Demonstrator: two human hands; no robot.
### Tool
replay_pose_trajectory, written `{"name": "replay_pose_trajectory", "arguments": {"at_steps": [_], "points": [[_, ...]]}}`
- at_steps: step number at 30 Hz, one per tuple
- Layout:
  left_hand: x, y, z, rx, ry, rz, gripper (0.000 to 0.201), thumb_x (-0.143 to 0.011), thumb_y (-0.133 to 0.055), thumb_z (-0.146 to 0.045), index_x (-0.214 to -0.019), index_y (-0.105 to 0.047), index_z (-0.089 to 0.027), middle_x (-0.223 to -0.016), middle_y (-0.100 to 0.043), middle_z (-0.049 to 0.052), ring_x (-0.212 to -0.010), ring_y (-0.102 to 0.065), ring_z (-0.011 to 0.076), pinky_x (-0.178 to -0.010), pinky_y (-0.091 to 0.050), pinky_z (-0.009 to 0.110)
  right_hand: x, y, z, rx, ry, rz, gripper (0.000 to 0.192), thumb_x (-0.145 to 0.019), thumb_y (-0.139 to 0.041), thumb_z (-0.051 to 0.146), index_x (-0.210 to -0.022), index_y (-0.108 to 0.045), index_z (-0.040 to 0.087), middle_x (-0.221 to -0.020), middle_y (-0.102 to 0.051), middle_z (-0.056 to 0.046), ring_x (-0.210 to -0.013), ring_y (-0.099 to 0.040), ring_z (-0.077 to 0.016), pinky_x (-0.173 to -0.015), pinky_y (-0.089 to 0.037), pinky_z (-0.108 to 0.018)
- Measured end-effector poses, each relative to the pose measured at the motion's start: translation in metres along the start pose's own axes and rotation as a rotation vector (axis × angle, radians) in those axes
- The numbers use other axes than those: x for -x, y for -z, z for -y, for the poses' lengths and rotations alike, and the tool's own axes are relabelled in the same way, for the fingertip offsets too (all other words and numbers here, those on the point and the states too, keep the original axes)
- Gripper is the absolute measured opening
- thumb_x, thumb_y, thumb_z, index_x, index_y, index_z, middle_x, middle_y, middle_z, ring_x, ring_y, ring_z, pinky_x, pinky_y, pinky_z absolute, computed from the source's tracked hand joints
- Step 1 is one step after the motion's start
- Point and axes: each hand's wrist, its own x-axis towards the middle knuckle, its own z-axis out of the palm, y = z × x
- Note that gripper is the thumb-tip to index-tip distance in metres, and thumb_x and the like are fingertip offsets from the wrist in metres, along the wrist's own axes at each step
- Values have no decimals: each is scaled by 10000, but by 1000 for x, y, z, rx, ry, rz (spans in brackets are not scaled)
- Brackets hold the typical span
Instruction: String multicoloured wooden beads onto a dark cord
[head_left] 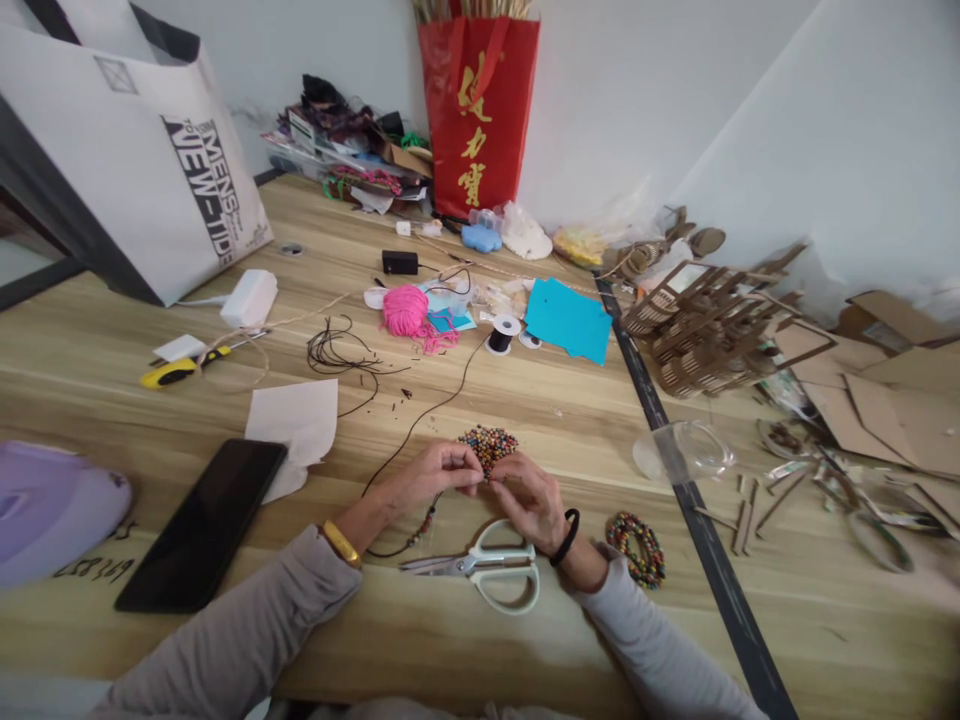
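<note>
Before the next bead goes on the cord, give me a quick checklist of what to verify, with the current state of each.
1. Left hand pinches the black cord at the working end: ok.
2. Right hand meets the left at the fingertips, bead between them: cannot tell, too small to see.
3. Bead pile lies just beyond the fingers, within easy reach: ok.
4. Beads already threaded hang on the cord below the left hand: ok.
5. Cord runs free back to the spool, no snag visible: ok.
6. Scissors lie closed under the wrists, close to the cord: not ok.
</note>
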Motion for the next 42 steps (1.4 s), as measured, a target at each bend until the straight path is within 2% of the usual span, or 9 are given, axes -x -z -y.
{"name": "replay_pose_trajectory", "arguments": {"at_steps": [7,17,23,42], "points": [[1,-2,-4,4,6,-8,198,-772,-642,-324,-763,-619,-128,-674,-611,-4,-664,-554,116,-688,-430,235,0,-1,-2,-30,31,-3,103,-870,-553,134,-938,-605,192,-833,-663,-69,-778,-632,-167,-702,-543,-310],[-1,-1,4,-19,-13,0,202,-774,-644,-324,-767,-621,-124,-679,-610,-1,-668,-549,119,-683,-428,240,1,-2,-3,-28,45,-4,94,-870,-547,137,-926,-606,184,-819,-658,-74,-758,-622,-168,-682,-539,-311],[0,-2,1,-8,-2,-10,201,-756,-659,-323,-752,-622,-126,-671,-609,-6,-659,-545,116,-670,-422,234,0,-2,-3,-31,54,7,99,-874,-546,136,-941,-603,182,-829,-658,-76,-769,-623,-167,-683,-537,-307],[0,-2,0,0,6,-6,200,-746,-657,-326,-734,-610,-132,-674,-608,-7,-662,-542,115,-669,-419,230,1,-1,-2,-54,21,44,98,-891,-536,155,-946,-610,189,-823,-664,-71,-750,-627,-160,-677,-527,-288]]}}
